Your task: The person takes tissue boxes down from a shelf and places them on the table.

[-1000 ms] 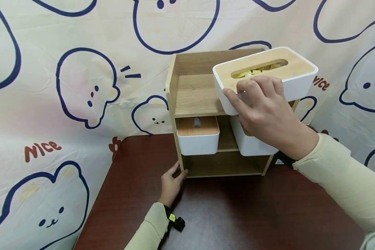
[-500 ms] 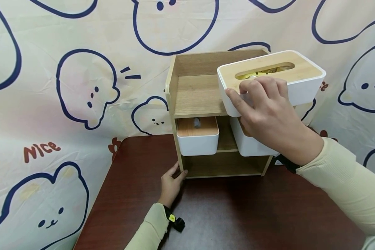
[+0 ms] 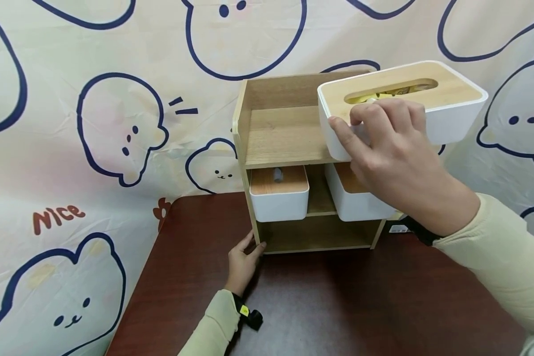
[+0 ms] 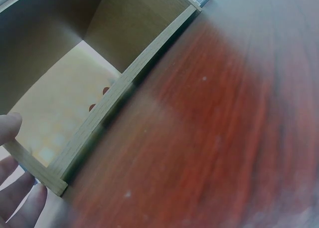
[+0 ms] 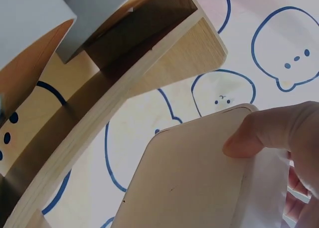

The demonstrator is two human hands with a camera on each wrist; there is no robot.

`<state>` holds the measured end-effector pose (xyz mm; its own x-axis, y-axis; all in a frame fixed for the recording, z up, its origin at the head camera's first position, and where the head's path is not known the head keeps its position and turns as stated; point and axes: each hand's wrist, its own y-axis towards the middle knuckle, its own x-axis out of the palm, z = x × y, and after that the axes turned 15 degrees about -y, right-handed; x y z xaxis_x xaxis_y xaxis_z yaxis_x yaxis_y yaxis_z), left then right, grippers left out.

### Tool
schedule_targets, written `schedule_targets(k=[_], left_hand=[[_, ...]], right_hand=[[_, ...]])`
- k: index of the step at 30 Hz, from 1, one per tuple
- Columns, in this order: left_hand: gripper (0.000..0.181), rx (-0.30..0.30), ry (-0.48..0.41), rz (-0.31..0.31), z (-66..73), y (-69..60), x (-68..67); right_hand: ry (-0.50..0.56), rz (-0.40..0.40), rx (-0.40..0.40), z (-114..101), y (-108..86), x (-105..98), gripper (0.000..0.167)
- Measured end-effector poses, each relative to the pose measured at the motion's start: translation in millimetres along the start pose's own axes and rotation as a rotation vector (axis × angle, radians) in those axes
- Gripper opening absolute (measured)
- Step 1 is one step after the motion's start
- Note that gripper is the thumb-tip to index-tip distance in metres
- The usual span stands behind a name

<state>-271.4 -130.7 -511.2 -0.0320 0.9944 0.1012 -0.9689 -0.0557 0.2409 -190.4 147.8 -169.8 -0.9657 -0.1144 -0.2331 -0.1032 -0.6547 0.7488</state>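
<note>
My right hand [image 3: 404,143] holds a white tissue box [image 3: 453,118] up at the right end of the wooden shelf [image 3: 284,133]. Its light wood lid has a long slot, and yellow things show inside. In the right wrist view the thumb presses on the white tissue box [image 5: 194,173]. Low on the shelf's left side, my left hand [image 3: 242,262] grips the upright panel's front edge. The left wrist view puts the thumb and fingers of that left hand [image 4: 20,178] on either side of the panel.
On the middle shelf stand a small white box [image 3: 280,205] with a wooden lid and grey knob, and another white box [image 3: 360,205] partly behind my right hand. The shelf stands on a dark red-brown table [image 3: 320,301], before a cartoon-print cloth [image 3: 129,212].
My right hand has carried the tissue box to the right, dipping slightly and then rising. More of the right-hand white box's lid shows. My left hand keeps its grip on the shelf.
</note>
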Motion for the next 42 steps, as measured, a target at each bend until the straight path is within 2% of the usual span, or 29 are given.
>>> schedule_targets(k=[10, 17, 21, 30, 37, 42], left_hand=[[0.054, -0.019, -0.003, 0.014, 1.2, -2.9, 2.3], [0.052, -0.003, 0.011, 0.005, 35.8, -15.6, 8.9], [0.052, -0.005, 0.009, 0.012, 40.7, -17.9, 9.7], [0.053, -0.018, -0.007, 0.019, 39.6, -17.0, 9.2], [0.052, -0.014, -0.006, 0.004, 42.1, -15.8, 9.3], [0.052, -0.02, -0.019, -0.002, 41.5, -13.5, 9.1]], right_hand=[[0.033, 0.047, 0.054, 5.6, -9.2, -9.7, 0.036], [0.015, 0.096, 0.121, 6.4, -15.3, -17.4, 0.036], [0.006, 0.105, 0.146, 7.9, -19.5, -20.5, 0.039], [0.012, 0.079, 0.167, 17.0, -33.9, -29.5, 0.042], [-0.059, 0.133, 0.234, 25.3, -51.3, -29.7, 0.043], [-0.083, 0.113, 0.25, 30.7, -59.0, -34.8, 0.045]])
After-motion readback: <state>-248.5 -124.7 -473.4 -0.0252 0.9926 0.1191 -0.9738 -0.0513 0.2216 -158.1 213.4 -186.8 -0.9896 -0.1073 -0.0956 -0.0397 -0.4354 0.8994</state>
